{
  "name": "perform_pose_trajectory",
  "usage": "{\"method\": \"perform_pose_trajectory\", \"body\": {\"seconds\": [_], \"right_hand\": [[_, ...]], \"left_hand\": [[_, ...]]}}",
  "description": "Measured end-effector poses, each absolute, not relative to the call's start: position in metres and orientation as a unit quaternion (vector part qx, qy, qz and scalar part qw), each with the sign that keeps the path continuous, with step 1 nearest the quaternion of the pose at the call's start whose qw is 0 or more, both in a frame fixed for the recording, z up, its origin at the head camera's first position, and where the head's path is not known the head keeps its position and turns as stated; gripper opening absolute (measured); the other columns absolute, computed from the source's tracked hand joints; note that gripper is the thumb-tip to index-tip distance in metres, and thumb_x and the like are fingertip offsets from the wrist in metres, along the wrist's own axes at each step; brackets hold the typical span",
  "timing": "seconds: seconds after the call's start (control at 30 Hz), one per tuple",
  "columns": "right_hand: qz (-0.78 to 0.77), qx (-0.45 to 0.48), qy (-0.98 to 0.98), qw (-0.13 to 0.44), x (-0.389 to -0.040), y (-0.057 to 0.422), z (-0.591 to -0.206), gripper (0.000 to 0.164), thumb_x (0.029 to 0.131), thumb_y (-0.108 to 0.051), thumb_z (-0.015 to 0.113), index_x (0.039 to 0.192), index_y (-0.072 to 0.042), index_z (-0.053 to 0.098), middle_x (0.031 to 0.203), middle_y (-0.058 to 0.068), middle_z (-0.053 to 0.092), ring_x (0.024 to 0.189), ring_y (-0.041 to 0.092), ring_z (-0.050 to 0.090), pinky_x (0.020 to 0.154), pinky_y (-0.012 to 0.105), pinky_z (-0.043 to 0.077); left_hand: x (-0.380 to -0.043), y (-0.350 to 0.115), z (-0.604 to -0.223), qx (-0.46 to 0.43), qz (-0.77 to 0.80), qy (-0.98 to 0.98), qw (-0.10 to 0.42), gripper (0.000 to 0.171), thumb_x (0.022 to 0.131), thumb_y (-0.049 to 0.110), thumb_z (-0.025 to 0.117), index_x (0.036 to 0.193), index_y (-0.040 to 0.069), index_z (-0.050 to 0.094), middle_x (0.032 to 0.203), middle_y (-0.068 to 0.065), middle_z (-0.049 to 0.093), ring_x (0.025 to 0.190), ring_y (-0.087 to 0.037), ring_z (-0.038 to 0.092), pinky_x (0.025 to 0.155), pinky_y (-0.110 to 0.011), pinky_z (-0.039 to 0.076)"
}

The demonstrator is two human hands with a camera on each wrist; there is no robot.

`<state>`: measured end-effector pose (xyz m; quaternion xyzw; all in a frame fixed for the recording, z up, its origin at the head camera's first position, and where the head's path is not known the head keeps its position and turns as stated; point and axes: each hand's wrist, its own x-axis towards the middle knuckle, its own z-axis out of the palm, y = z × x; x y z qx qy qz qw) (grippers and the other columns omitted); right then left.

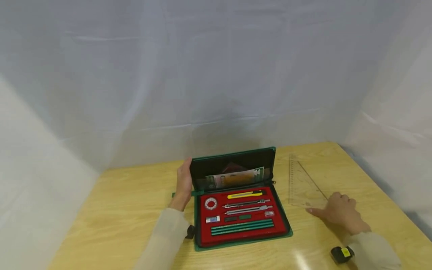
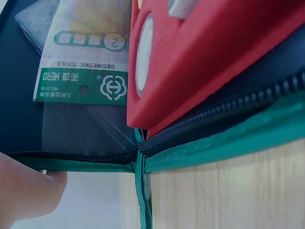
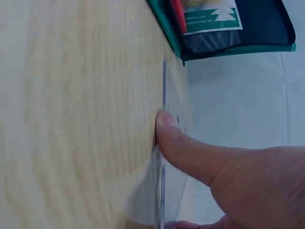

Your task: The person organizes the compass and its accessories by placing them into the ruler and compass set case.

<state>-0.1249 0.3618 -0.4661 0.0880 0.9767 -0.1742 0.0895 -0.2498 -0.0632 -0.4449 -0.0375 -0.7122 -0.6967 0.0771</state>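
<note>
A green zip case [image 1: 243, 243] lies unfolded on the table, its lid raised at the back. My left hand [image 1: 184, 180] grips the lid's left edge; in the left wrist view part of that hand [image 2: 28, 191] shows at the lid's zipped border. To the right of the case, a clear triangular set square [image 1: 303, 187] is at the tabletop. My right hand [image 1: 341, 212] pinches its near right corner. In the right wrist view the thumb [image 3: 186, 148] presses on the set square's edge; the other fingers are mostly hidden.
The red tray [image 1: 216, 210] in the case holds a yellow cutter [image 1: 246, 194], compasses [image 1: 248, 210], an eraser [image 1: 213, 219] and green pencils [image 1: 242, 227]. A printed plastic sleeve [image 1: 237, 178] sits in the lid pocket. White sheeting [image 1: 216, 75] hangs behind the wooden table [image 1: 128, 210].
</note>
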Motion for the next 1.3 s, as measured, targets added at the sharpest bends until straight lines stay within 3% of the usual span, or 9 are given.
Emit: {"method": "perform_pose_trajectory", "body": {"seconds": [0.17,0.3,0.43,0.57,0.83,0.9,1.1,1.2,1.3], "right_hand": [[-0.197,0.04,0.974,0.103,-0.133,0.368,-0.459,0.081,0.085,-0.064,0.055,0.084,0.016,0.054,0.088,0.03,0.054,0.083,0.048,0.049,0.076,0.064,0.036],[-0.2,0.078,0.971,0.109,-0.14,0.354,-0.454,0.106,0.084,-0.073,0.047,0.114,0.029,0.042,0.108,0.047,0.041,0.101,0.063,0.037,0.079,0.073,0.033],[-0.175,0.135,0.971,0.087,-0.143,0.329,-0.46,0.125,0.073,-0.084,0.047,0.119,0.031,0.029,0.113,0.052,0.027,0.109,0.067,0.025,0.077,0.078,0.03],[-0.161,0.131,0.976,0.065,-0.146,0.327,-0.46,0.123,0.071,-0.082,0.052,0.117,0.029,0.033,0.11,0.051,0.032,0.105,0.066,0.031,0.074,0.077,0.032],[-0.194,0.132,0.963,0.131,-0.151,0.343,-0.455,0.132,0.062,-0.08,0.065,0.121,0.031,0.025,0.111,0.049,0.033,0.106,0.063,0.032,0.082,0.071,0.035],[-0.2,0.123,0.964,0.125,-0.151,0.346,-0.458,0.123,0.062,-0.078,0.067,0.11,0.03,0.032,0.101,0.045,0.038,0.098,0.058,0.039,0.082,0.067,0.039],[-0.284,0.086,0.95,0.1,-0.134,0.367,-0.46,0.086,0.078,-0.053,0.072,0.107,0.019,0.036,0.099,0.034,0.048,0.088,0.046,0.052,0.075,0.055,0.046],[-0.311,0.089,0.941,0.096,-0.127,0.37,-0.457,0.085,0.087,-0.046,0.066,0.122,0.023,0.031,0.114,0.04,0.047,0.102,0.053,0.05,0.079,0.06,0.044],[-0.277,0.107,0.95,0.095,-0.124,0.355,-0.457,0.092,0.09,-0.059,0.053,0.12,0.026,0.034,0.113,0.043,0.045,0.1,0.056,0.047,0.078,0.062,0.043]], "left_hand": [[-0.251,-0.061,-0.443,-0.036,-0.703,-0.705,0.083,0.059,0.103,0.035,0.035,0.146,-0.005,0.029,0.153,-0.018,0.023,0.142,-0.029,0.017,0.114,-0.043,0.013],[-0.251,-0.065,-0.442,-0.028,-0.704,-0.705,0.084,0.061,0.103,0.037,0.037,0.147,-0.004,0.027,0.154,-0.017,0.022,0.142,-0.027,0.016,0.114,-0.041,0.013],[-0.25,-0.067,-0.443,-0.028,-0.706,-0.702,0.088,0.061,0.103,0.038,0.037,0.147,-0.002,0.027,0.154,-0.016,0.021,0.142,-0.025,0.017,0.114,-0.04,0.013],[-0.25,-0.066,-0.442,-0.03,-0.709,-0.699,0.091,0.061,0.103,0.039,0.036,0.148,-0.002,0.027,0.155,-0.015,0.021,0.142,-0.025,0.016,0.114,-0.04,0.012],[-0.249,-0.065,-0.443,-0.034,-0.706,-0.701,0.092,0.063,0.102,0.042,0.037,0.148,0.0,0.027,0.155,-0.013,0.021,0.142,-0.023,0.017,0.114,-0.04,0.013],[-0.249,-0.065,-0.444,-0.034,-0.705,-0.703,0.091,0.064,0.102,0.043,0.036,0.149,0.0,0.027,0.155,-0.012,0.02,0.142,-0.023,0.016,0.114,-0.04,0.012],[-0.25,-0.062,-0.446,-0.033,-0.706,-0.703,0.082,0.063,0.102,0.042,0.035,0.149,0.0,0.027,0.155,-0.012,0.02,0.142,-0.023,0.016,0.114,-0.04,0.012],[-0.251,-0.062,-0.445,-0.04,-0.704,-0.705,0.082,0.064,0.102,0.043,0.034,0.149,0.0,0.025,0.156,-0.012,0.019,0.142,-0.023,0.015,0.114,-0.039,0.012],[-0.252,-0.064,-0.443,-0.041,-0.703,-0.705,0.082,0.064,0.103,0.043,0.033,0.149,-0.001,0.023,0.156,-0.012,0.018,0.142,-0.022,0.014,0.114,-0.039,0.011]]}}
